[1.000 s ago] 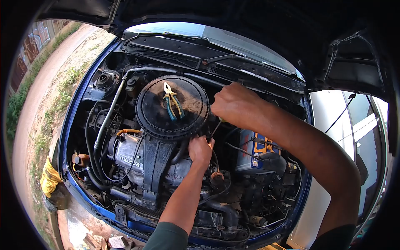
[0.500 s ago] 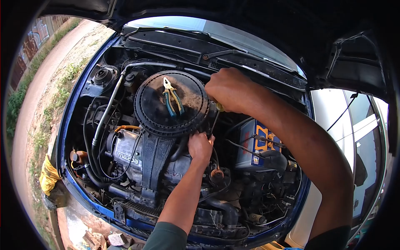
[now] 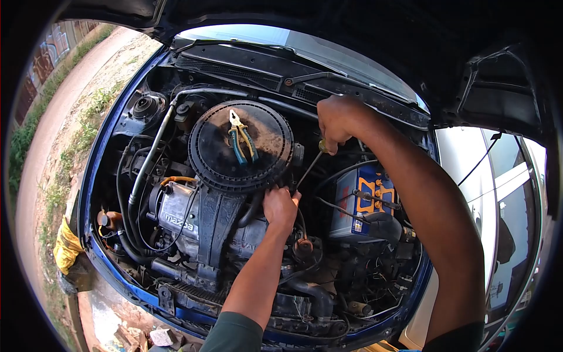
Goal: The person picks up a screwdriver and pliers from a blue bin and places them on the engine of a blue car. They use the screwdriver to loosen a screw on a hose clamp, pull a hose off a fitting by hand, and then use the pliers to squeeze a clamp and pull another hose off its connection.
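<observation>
My right hand (image 3: 340,124) is closed on the yellow handle of a screwdriver (image 3: 309,170), whose thin shaft slants down and left. Close by the shaft's lower end, my left hand (image 3: 280,206) reaches in beside the round black air filter housing (image 3: 202,161). Its fingers are bent together, and what they grip down there is hidden. Pliers (image 3: 241,138) with blue and yellow handles lie on top of the housing lid, jaws toward the windshield.
A car battery (image 3: 352,202) with cables sits right of my hands. The engine cover (image 3: 176,214) and several hoses fill the bay's left and front. The raised hood (image 3: 381,35) hangs overhead. A yellow cloth (image 3: 67,246) is outside at left.
My right hand has moved right, away from the air filter housing, and the screwdriver now leans more to the right. My left hand has stayed nearly in place.
</observation>
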